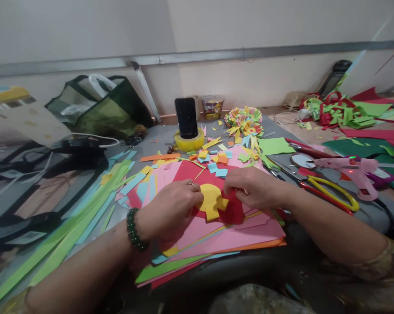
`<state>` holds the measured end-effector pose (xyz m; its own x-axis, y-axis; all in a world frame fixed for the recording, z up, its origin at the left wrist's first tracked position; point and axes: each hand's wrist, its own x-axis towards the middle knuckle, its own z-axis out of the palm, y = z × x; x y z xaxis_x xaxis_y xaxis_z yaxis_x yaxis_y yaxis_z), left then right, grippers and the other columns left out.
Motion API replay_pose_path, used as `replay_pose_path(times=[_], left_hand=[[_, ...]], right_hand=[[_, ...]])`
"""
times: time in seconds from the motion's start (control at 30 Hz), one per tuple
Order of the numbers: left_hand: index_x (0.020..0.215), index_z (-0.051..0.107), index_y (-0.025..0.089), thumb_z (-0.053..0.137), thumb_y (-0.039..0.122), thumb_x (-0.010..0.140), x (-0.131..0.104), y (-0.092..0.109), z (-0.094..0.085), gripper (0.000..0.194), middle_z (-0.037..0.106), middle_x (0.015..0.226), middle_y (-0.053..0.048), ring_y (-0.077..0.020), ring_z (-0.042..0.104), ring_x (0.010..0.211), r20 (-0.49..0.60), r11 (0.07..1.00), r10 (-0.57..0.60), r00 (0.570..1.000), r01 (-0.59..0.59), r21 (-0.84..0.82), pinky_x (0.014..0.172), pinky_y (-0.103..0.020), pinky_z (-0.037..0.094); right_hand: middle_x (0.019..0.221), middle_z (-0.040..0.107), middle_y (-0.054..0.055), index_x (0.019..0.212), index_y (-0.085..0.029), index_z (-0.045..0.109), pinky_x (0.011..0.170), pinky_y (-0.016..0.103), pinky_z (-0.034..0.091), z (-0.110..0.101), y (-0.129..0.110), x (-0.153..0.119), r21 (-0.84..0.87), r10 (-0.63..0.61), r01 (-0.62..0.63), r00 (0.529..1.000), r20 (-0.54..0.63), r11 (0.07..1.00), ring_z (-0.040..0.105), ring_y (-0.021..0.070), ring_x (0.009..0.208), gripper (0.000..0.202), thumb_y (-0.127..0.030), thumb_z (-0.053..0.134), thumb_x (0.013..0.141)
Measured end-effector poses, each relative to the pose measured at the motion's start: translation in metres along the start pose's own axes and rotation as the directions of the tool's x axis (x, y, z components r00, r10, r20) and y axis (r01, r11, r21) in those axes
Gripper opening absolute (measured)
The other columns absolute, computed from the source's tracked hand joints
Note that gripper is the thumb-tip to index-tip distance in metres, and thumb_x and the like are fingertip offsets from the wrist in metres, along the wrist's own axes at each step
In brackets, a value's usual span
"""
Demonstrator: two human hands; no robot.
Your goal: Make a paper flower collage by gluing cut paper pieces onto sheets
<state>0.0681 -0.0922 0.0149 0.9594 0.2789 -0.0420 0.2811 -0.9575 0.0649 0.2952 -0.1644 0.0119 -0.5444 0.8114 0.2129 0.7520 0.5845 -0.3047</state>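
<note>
A yellow paper cutout point(210, 196), rounded at the top with small tabs at its lower right, lies on a sheet of red paper point(229, 213). My left hand point(172, 207), with a ring and a green bead bracelet, has its fingers closed at the cutout's left edge. Just right of the cutout, my right hand point(255, 189) is curled over the red paper with fingers pressed together; anything between them is hidden. Under both hands sits a stack of pink paper point(197, 237) with other colours below. Small blue paper pieces point(217, 170) lie just beyond the red sheet.
On the right are scissors point(334, 192) with yellow and red handles and a pink glue gun point(363, 172). Behind the stack, a phone point(186, 117) stands in a yellow tape roll point(189, 141) near folded paper flowers point(244, 120). Long green strips point(69, 231) lie left.
</note>
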Motion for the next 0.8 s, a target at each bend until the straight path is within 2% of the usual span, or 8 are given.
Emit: replay_pose_path(times=[0.13,0.33,0.43,0.5,0.57,0.63,0.73,0.8], left_hand=[[0.075,0.063,0.019,0.050,0.006,0.082,0.002,0.001,0.000,0.020,0.067,0.083,-0.003,-0.0168,0.059,0.072,0.021,0.995,-0.060,0.998,0.062,-0.082,0.062,-0.028,0.040],[0.091,0.070,0.023,0.048,0.012,0.087,0.001,0.001,0.003,0.025,0.068,0.094,-0.003,-0.0187,0.063,0.081,-0.001,0.996,-0.022,1.000,0.021,-0.092,0.066,-0.028,0.041],[0.090,0.070,0.022,0.048,0.011,0.086,0.002,0.000,0.004,0.025,0.068,0.091,-0.003,-0.0185,0.063,0.079,-0.002,0.995,-0.019,1.000,0.019,-0.101,0.067,-0.028,0.041],[0.089,0.070,0.022,0.049,0.011,0.085,0.002,0.001,0.003,0.024,0.067,0.088,-0.003,-0.0184,0.062,0.077,-0.002,0.995,-0.020,1.000,0.020,-0.094,0.066,-0.028,0.041],[0.093,0.072,0.022,0.050,0.011,0.085,0.001,0.001,0.003,0.026,0.067,0.089,-0.003,-0.0186,0.062,0.078,-0.002,0.996,-0.020,1.000,0.020,-0.092,0.066,-0.028,0.042],[0.100,0.072,0.025,0.050,0.011,0.085,0.001,0.002,0.002,0.030,0.068,0.094,-0.004,-0.0189,0.062,0.080,-0.002,0.995,-0.022,1.000,0.022,-0.096,0.067,-0.028,0.043],[0.104,0.073,0.027,0.049,0.013,0.088,0.000,0.003,0.003,0.032,0.068,0.096,-0.004,-0.0187,0.063,0.081,-0.010,0.994,-0.028,1.000,0.027,-0.110,0.068,-0.028,0.044],[0.101,0.073,0.027,0.050,0.015,0.089,0.000,0.004,0.004,0.029,0.067,0.094,-0.003,-0.0176,0.062,0.079,-0.019,0.993,-0.028,0.999,0.025,-0.116,0.067,-0.028,0.044]], right_hand=[[0.075,0.068,0.002,0.081,-0.017,0.066,0.060,0.022,0.039,-0.011,-0.004,-0.002,0.107,0.103,-0.117,0.987,0.127,0.987,0.056,0.0128,0.065,0.031,0.003,0.047,0.067],[0.091,0.073,0.007,0.099,-0.015,0.072,0.070,0.025,0.047,-0.011,-0.005,-0.003,0.167,0.052,-0.091,0.974,0.222,0.982,0.063,0.0159,0.080,0.049,0.005,0.046,0.062],[0.088,0.071,0.005,0.089,-0.016,0.072,0.068,0.023,0.047,-0.013,-0.006,-0.004,0.240,-0.003,-0.059,0.968,0.250,0.969,0.061,0.0135,0.075,0.044,0.007,0.046,0.062],[0.086,0.070,0.004,0.086,-0.016,0.069,0.069,0.022,0.047,-0.015,-0.006,-0.004,0.297,-0.005,-0.062,0.976,0.218,0.953,0.061,0.0127,0.074,0.036,0.006,0.050,0.065],[0.086,0.069,0.003,0.087,-0.016,0.067,0.067,0.022,0.046,-0.015,-0.007,-0.003,0.287,0.052,-0.106,0.981,0.188,0.952,0.060,0.0130,0.074,0.024,-0.001,0.062,0.069],[0.082,0.068,0.001,0.088,-0.017,0.067,0.061,0.022,0.042,-0.013,-0.006,0.000,0.221,0.159,-0.201,0.968,0.192,0.954,0.058,0.0127,0.070,0.018,-0.014,0.073,0.071],[0.075,0.065,-0.001,0.084,-0.018,0.066,0.055,0.022,0.035,-0.007,-0.005,0.004,0.160,0.278,-0.321,0.930,0.242,0.934,0.054,0.0115,0.064,0.015,-0.028,0.074,0.077],[0.074,0.064,-0.002,0.083,-0.018,0.065,0.054,0.022,0.034,-0.004,-0.004,0.007,0.173,0.293,-0.347,0.915,0.278,0.922,0.053,0.0114,0.063,0.016,-0.032,0.072,0.081]])
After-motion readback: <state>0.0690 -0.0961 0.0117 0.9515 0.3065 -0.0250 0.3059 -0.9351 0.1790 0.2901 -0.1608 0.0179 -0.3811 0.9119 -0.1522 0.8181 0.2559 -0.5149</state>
